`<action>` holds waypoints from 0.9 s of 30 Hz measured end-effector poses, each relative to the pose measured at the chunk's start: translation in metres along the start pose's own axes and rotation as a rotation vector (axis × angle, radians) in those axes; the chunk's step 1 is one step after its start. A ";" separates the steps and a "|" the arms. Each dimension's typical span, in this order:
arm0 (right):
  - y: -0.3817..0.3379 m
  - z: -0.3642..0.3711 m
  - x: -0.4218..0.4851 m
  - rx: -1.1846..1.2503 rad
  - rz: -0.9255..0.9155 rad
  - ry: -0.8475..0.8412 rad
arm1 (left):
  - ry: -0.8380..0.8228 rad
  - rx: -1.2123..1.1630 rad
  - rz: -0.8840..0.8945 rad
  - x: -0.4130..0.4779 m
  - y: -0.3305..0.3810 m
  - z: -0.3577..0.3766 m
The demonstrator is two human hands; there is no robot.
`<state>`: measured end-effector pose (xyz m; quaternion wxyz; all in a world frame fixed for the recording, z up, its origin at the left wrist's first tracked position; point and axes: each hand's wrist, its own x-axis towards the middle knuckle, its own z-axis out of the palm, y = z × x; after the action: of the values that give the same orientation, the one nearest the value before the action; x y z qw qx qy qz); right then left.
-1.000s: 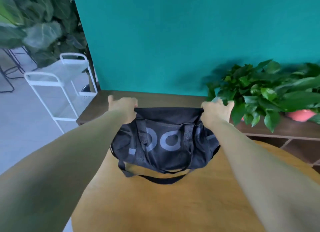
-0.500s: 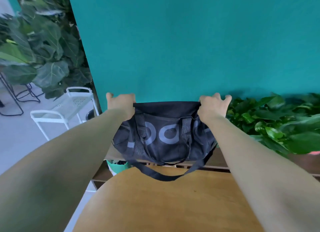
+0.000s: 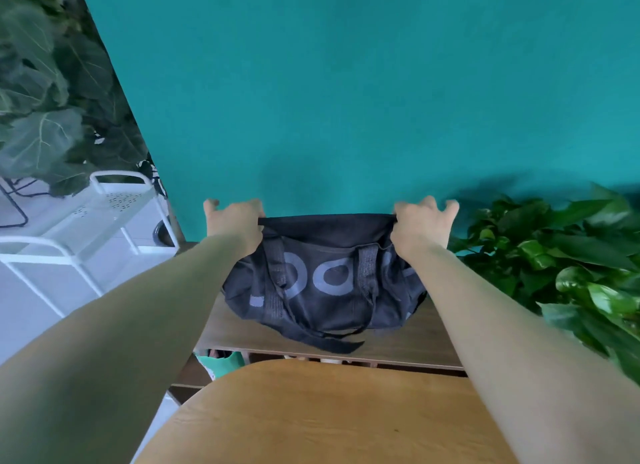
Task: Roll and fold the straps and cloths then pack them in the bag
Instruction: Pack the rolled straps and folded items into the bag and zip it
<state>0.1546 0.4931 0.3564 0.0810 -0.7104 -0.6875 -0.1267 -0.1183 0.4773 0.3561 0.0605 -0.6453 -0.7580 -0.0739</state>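
Gripping the bag (image 3: 325, 290) — left hand (image 3: 235, 221), right hand (image 3: 420, 226), now set down on shelf (image 3: 426, 339)

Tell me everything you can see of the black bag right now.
The black bag is a soft fabric duffel with large grey ring-shaped print on its near side. Two webbing carry handles hang down that side, and a wide strap droops toward the front edge of the dark wooden shelf. The left hand and right hand grip its top edge at either end, stretching it taut. Its bottom seems to rest on the shelf. Its contents are hidden.
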 end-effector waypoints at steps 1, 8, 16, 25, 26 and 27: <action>-0.002 0.013 0.003 -0.007 0.003 -0.014 | -0.010 -0.007 0.001 0.004 0.000 0.012; -0.015 0.103 0.013 -0.033 0.025 -0.121 | -0.079 0.027 0.016 0.028 -0.002 0.096; -0.023 0.170 0.025 -0.020 0.043 -0.159 | -0.100 0.036 0.033 0.053 0.000 0.165; -0.031 0.217 0.031 -0.037 0.023 -0.190 | -0.156 0.037 0.020 0.067 0.004 0.216; -0.030 0.218 0.031 -0.037 0.019 -0.195 | -0.163 0.041 0.029 0.067 0.005 0.218; -0.030 0.219 0.030 -0.039 0.014 -0.204 | -0.174 0.045 0.036 0.067 0.006 0.219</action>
<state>0.1401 0.5866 0.1546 -0.0023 -0.7260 -0.6845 -0.0665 -0.1225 0.5846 0.1543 0.0103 -0.6612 -0.7501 0.0008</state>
